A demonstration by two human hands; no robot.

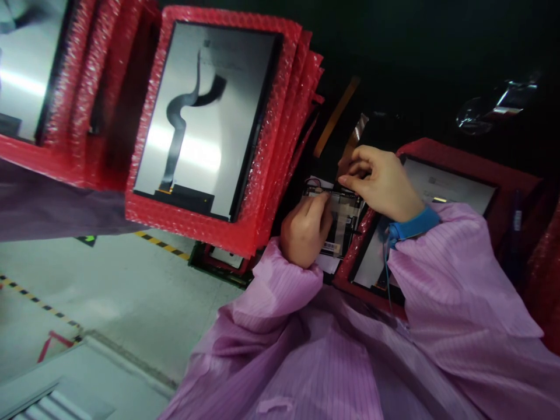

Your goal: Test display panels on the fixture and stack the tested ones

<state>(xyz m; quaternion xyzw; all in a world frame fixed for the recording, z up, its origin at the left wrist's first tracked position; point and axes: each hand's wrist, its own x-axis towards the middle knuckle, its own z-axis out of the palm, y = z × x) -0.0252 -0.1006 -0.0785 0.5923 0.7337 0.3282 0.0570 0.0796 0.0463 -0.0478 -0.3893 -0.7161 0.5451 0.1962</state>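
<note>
My left hand (304, 230) is closed, its fingertips pressed together at the upper edge of a small dark electronic assembly (339, 219). What those fingertips grip, if anything, is hidden. My right hand (382, 181), with a blue wrist strap (413, 224), pinches a brownish flex cable (350, 150) just above the same assembly. Clear tape and a barcode label (331, 247) show on the assembly. To the left of it lies a separate orange flex strip (336, 116). A display panel (450, 181) on red bubble wrap extends under my right forearm.
Display panels in red bubble wrap (280, 146) are stacked on the left, the top panel (205, 128) carrying a curved grey ribbon cable. Another wrapped stack (83, 105) stands farther left. Crumpled clear film (499, 108) lies at the upper right. A dark pen-like object (517, 219) is at the right.
</note>
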